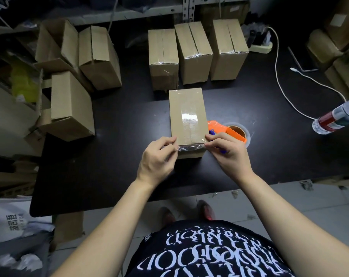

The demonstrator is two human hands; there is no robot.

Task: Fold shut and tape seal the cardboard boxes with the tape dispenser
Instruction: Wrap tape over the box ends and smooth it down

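Head view: left hand (157, 154), right hand (228, 151) pinch tape (191, 148) on box (186, 108); tape dispenser (226, 130) half-hidden beside; sealed boxes (193, 50) behind.

plastic bottle (335, 116) — black table (109, 166), right edge | white cable (277, 66) nearby | power strip (261, 47) — back

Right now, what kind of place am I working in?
Probably a packing or stock room: taped cardboard boxes stand on the black table, an orange tape dispenser lies beside the nearest box, metal shelving behind.
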